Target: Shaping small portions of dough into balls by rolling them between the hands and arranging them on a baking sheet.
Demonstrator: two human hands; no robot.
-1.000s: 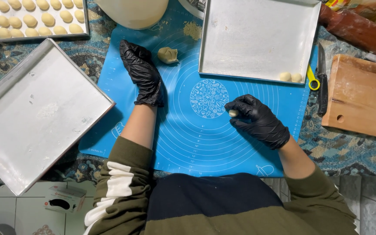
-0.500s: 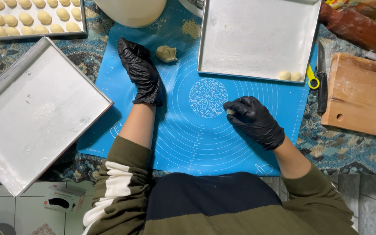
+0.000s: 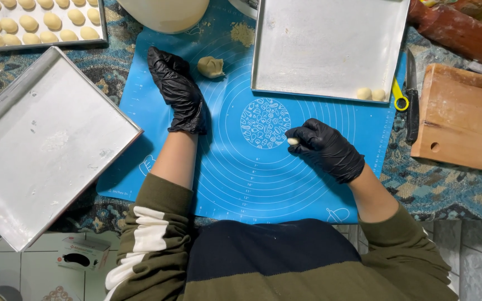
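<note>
Black-gloved, your right hand [image 3: 327, 149] pinches a small dough piece [image 3: 293, 141] over the blue mat's [image 3: 241, 184] centre while your left hand [image 3: 178, 89] rests open near the dough lump [image 3: 211, 67]; squeezing harder could squash it.

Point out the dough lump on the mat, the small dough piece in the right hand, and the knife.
dough lump [image 3: 211, 67], head view, its middle.
small dough piece [image 3: 293, 141], head view, exposed end.
knife [image 3: 411, 114], head view, black handle.
</note>
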